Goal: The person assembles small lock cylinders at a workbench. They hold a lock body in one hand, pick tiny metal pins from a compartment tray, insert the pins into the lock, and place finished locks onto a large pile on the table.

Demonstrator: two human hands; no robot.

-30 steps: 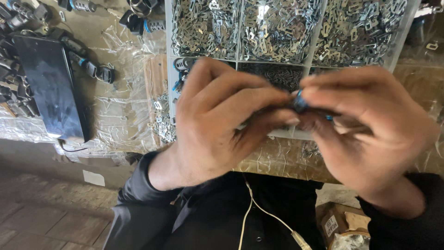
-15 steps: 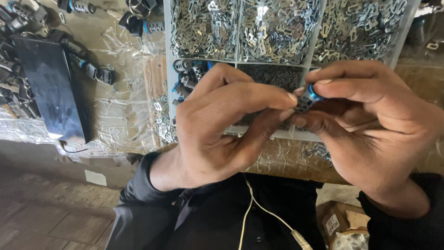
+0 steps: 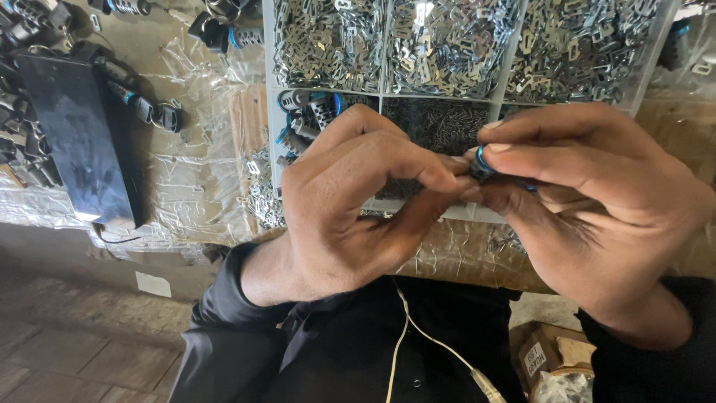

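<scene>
Presently left hand [image 3: 350,216] and right hand [image 3: 589,201] pinched together on small blue-ringed part [image 3: 481,160] over compartment tray [image 3: 384,97]; assembly step, next needing fine fingertip alignment.

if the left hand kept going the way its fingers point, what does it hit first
The left hand points rightward at the small blue-ringed part it already pinches; right behind that come the right hand's fingers.

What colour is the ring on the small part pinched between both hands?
Blue, on a dark small part, seen in the head view.
</scene>
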